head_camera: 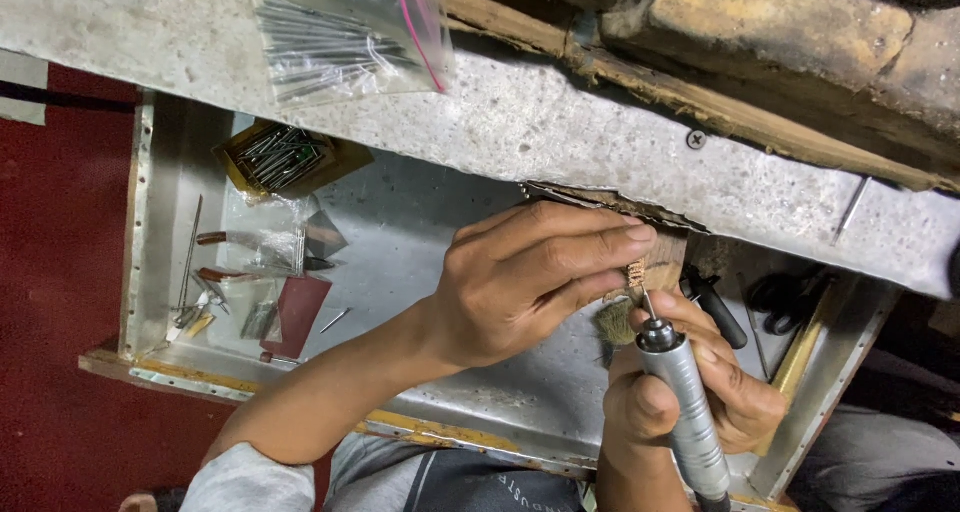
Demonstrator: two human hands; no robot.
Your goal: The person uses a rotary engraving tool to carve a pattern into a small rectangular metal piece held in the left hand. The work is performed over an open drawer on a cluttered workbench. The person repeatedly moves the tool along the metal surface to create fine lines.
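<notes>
— What is the left hand [520,277] doing?

— Its fingers [590,247] are pressed together on a small, pale, ribbed metal piece [636,272], holding it against a brown wooden peg [662,260] that juts out from under the speckled grey stone worktop [560,122].

— And the right hand [690,387]?

— Its fingers [735,367] are wrapped tight round a silver, knurled rotary tool handpiece [685,397]. The thin bit at the tool's dark chuck points up and meets the small piece just below the left fingertips. A little tuft of bristly brush [615,322] shows just beside the chuck, between the two hands.

— Any packages about?

— Yes. On the worktop's top edge lies a clear plastic zip bag [350,32], roughly square, with a pink stripe along its seal, full of thin grey metal rods. Below the worktop is a shallow sheet-metal tray [400,222], and at its far left corner sits a flat yellowish-brown open box [290,160] holding more thin dark rods. Just beneath it are crumpled clear plastic pouches [262,242], one lying over wooden-handled tools, and a dark red square sheet [300,312] touching them. I cannot tell what the pouches contain.

— What else is in the tray?

— On the right, near the right hand, black-handled tools [720,312] and a brass-coloured strip [805,347] along the tray's rim. The floor to the left is dark red.
</notes>
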